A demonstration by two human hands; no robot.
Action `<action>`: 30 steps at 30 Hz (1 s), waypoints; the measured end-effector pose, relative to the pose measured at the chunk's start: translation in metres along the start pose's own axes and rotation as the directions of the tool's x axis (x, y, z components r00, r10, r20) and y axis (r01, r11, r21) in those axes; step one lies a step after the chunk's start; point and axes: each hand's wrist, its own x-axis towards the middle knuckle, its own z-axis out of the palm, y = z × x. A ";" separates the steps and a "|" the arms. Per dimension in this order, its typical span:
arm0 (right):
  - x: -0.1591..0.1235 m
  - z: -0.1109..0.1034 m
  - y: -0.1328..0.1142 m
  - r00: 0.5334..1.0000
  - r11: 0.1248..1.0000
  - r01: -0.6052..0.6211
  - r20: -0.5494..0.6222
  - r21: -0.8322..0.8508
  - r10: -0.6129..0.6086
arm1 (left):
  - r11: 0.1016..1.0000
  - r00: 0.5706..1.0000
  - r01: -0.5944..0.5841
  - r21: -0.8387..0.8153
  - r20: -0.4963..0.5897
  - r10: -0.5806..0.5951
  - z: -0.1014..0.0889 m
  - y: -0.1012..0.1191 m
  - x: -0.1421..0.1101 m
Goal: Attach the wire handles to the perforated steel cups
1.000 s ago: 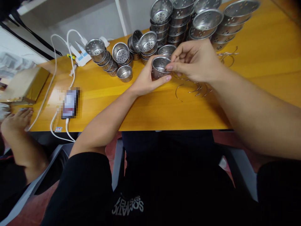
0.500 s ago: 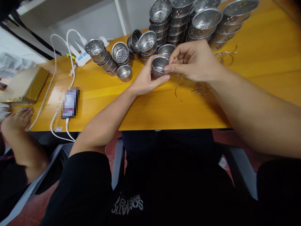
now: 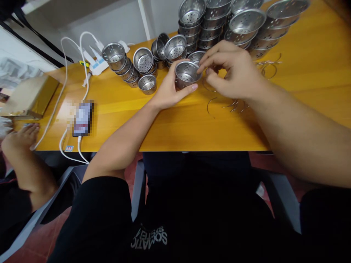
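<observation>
- Clasping a small round silver perforated metal cup [image 3: 186,75] in the left hand [image 3: 170,89], between thumb and fingers.
- Holding it mouth-up over the flat yellow wooden table [image 3: 170,135].
- Poising the right hand [image 3: 229,71] at its right rim, near thin curved metallic wires [image 3: 207,107], with thumb and index finger parted.
- Cannot tell whether pinching anything there.

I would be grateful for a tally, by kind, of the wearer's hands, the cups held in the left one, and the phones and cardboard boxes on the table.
Wearer's hands: left hand and right hand, 2
Held metal cup: 1
Phone: 1
Cardboard box: 1
Total: 5
</observation>
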 end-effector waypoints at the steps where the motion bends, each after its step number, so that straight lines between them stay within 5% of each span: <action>1: -0.002 0.002 0.009 1.000 1.000 0.012 0.015 -0.016 -0.012 | 1.000 1.000 0.017 0.006 0.002 -0.017 -0.001 0.004 -0.001; 5: -0.008 0.010 0.030 0.996 0.997 0.042 0.085 -0.058 -0.037 | 0.999 0.999 0.046 0.010 0.011 -0.046 -0.006 0.022 -0.003; 13: 0.000 0.000 -0.008 0.996 0.998 0.033 0.080 -0.046 -0.029 | 0.992 0.994 0.106 0.067 -0.011 -0.106 -0.010 0.038 0.001; 24: -0.002 0.004 -0.001 0.984 0.994 0.079 0.166 -0.077 -0.066 | 0.993 0.996 0.091 0.071 0.005 -0.091 -0.012 0.044 -0.002; 30: -0.025 0.024 0.059 0.988 0.999 0.010 0.156 -0.049 -0.002 | 0.993 0.998 0.063 0.099 0.004 -0.064 -0.012 0.044 -0.003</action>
